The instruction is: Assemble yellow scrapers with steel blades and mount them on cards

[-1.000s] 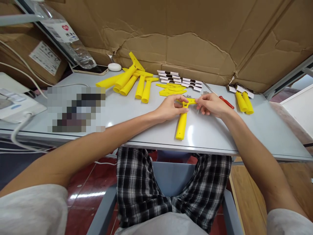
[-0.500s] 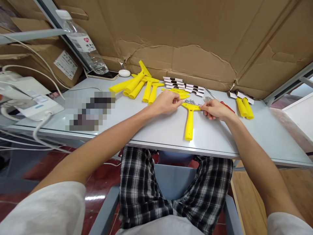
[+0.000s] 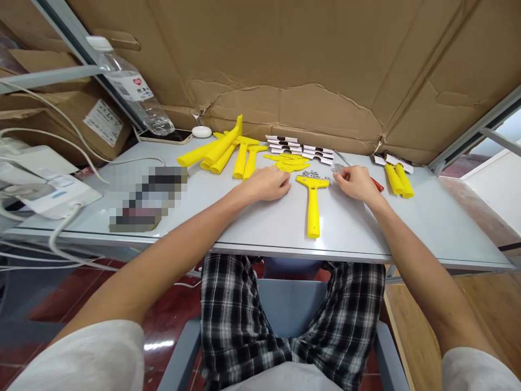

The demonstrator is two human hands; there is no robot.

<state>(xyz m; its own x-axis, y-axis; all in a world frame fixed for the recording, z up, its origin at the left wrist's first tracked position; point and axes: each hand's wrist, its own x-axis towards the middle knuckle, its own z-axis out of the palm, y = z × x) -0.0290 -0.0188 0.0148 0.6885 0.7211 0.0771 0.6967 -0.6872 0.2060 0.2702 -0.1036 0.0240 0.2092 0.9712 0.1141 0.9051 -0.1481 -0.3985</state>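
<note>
A yellow scraper handle (image 3: 313, 209) lies by itself on the table, its wide head pointing away from me. Just beyond that head is a small pile of screws (image 3: 311, 174). My left hand (image 3: 268, 183) rests left of the head, its fingers curled in; whatever they might hold is hidden. To the right of the head, my right hand (image 3: 355, 182) has thumb and fingers drawn together at some thin silvery metal pieces (image 3: 337, 169). I cannot make out whether one is pinched. A red-handled tool (image 3: 377, 185) shows partly behind this hand.
Several yellow handles (image 3: 222, 155) are heaped at the back left, near flat yellow parts (image 3: 287, 162). White-and-black stacked pieces (image 3: 317, 153) stand by the cardboard (image 3: 325, 117). Two covered scrapers (image 3: 399, 179) lie right. A bottle (image 3: 138, 92) and phone (image 3: 171, 137) are left.
Both hands have come away from the scraper head. The left moved left and toward me, while the right shifted to the silvery pieces. The scraper stays on the table.
</note>
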